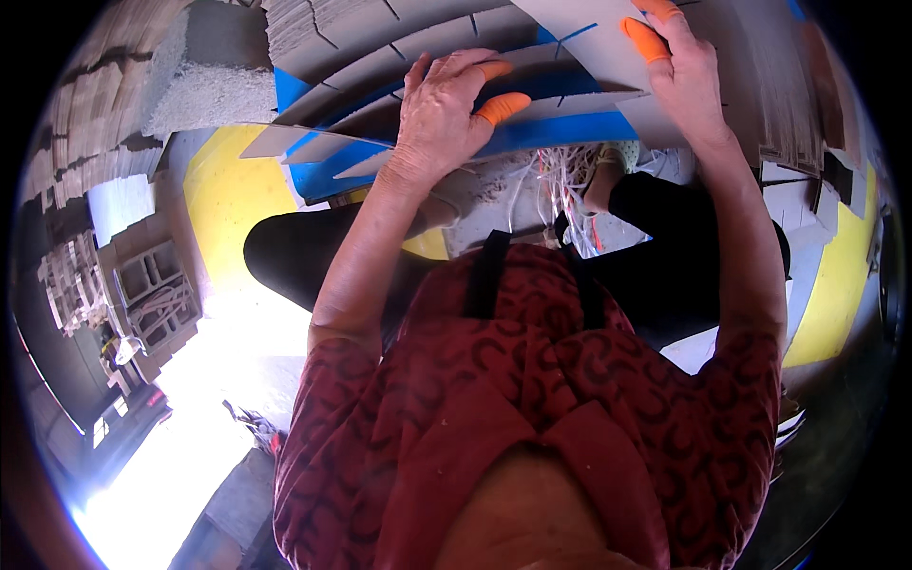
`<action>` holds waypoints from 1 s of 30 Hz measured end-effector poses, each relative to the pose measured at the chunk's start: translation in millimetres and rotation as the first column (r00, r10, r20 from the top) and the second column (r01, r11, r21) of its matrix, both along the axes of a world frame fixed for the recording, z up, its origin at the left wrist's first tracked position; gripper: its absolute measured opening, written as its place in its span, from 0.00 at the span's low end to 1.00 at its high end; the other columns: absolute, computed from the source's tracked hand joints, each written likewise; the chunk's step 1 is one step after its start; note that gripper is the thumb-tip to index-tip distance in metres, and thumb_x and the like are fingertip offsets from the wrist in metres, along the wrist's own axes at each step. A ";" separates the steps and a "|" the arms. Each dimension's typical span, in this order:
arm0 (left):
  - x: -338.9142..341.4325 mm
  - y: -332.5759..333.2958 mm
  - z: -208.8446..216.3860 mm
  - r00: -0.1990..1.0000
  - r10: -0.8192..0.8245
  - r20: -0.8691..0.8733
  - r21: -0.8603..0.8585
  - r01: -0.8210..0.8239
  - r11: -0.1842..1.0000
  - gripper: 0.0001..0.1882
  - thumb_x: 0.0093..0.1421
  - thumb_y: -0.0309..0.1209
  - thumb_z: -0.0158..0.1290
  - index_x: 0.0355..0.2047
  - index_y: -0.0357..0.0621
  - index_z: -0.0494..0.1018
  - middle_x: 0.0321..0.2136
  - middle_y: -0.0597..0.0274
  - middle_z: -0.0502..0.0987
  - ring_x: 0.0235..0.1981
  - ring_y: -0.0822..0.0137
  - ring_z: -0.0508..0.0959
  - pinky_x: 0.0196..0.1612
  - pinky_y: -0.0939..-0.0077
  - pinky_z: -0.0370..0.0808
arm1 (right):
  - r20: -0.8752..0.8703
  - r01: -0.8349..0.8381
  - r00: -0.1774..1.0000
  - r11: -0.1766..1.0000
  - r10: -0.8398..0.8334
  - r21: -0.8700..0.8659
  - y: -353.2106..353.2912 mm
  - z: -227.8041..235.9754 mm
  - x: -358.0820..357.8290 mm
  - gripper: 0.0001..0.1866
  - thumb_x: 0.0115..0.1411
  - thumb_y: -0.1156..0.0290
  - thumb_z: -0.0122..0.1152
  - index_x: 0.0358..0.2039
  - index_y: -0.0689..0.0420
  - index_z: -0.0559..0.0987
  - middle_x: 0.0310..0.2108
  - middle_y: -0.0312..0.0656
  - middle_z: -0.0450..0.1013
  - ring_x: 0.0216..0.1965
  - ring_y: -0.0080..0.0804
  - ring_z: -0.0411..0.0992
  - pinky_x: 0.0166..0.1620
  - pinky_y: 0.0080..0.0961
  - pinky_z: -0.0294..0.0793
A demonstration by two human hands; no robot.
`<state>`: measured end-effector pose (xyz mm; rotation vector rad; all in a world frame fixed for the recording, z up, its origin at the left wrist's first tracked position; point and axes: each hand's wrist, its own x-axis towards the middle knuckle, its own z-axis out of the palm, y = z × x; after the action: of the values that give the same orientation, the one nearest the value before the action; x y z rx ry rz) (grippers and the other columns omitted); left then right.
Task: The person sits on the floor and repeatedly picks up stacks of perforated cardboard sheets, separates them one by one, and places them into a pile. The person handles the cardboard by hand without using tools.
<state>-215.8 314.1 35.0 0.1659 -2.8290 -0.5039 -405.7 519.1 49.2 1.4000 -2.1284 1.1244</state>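
My left hand (446, 109) rests over slotted grey cardboard strips (560, 100), its thumb and forefinger apart and covered by orange finger cots. Nothing is visible between those two fingers; the other fingertips are partly hidden. At upper right my right hand (686, 81), also with orange finger cots, is closed on the edge of a flat grey cardboard sheet (603, 47). The thumb lies on the sheet's face, and the fingers run toward the picture's top edge. Several strips fan out in curves over a blue surface (570, 131) in front of me.
Cardboard stacks stand at the far left (104, 104) and right (769, 85). A rough-edged grey block of stacked board (204, 85) sits left of the strips. Below lie pale scrap strips (560, 180) between my feet. Yellow floor marking (233, 190) shows on the left.
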 end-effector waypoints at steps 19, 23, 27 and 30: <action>0.4 -72.3 -10.9 0.984 0.105 -0.144 0.012 -0.104 0.994 0.14 0.56 0.20 0.54 0.42 0.46 0.81 0.47 0.60 0.77 0.46 0.58 0.78 0.56 0.66 0.70 | -0.089 0.000 0.995 0.931 0.035 0.365 -10.2 -23.3 -2.0 0.22 0.50 0.83 0.61 0.48 0.63 0.73 0.28 0.48 0.76 0.26 0.35 0.77 0.29 0.26 0.76; 1.4 -72.9 -9.8 0.981 0.088 -0.173 0.051 -0.080 0.995 0.16 0.54 0.17 0.52 0.41 0.44 0.80 0.45 0.58 0.78 0.45 0.57 0.79 0.54 0.66 0.73 | -0.109 -0.024 0.991 0.888 0.083 0.459 -10.8 -15.6 -0.9 0.20 0.50 0.83 0.60 0.46 0.63 0.74 0.30 0.47 0.77 0.27 0.36 0.78 0.30 0.26 0.77; -0.1 -67.7 -9.2 0.983 0.131 -0.128 0.122 -0.116 0.986 0.12 0.55 0.22 0.57 0.40 0.47 0.80 0.42 0.62 0.79 0.45 0.60 0.78 0.61 0.61 0.65 | -0.209 -0.033 0.968 0.896 0.139 0.442 -15.3 -2.7 14.9 0.21 0.50 0.83 0.60 0.47 0.62 0.74 0.31 0.47 0.78 0.26 0.36 0.78 0.30 0.29 0.77; -3.3 -66.1 -3.9 0.986 0.098 -0.132 0.069 -0.090 0.994 0.15 0.53 0.18 0.56 0.40 0.46 0.80 0.44 0.60 0.79 0.46 0.59 0.79 0.58 0.62 0.70 | -0.114 0.040 0.993 0.821 0.031 0.570 -7.5 4.3 17.4 0.27 0.52 0.86 0.50 0.55 0.59 0.72 0.41 0.48 0.78 0.34 0.46 0.78 0.39 0.35 0.79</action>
<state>-219.1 248.0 31.1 0.2660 -2.6607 -0.5618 -388.3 511.6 53.4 1.6465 -2.4906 0.3724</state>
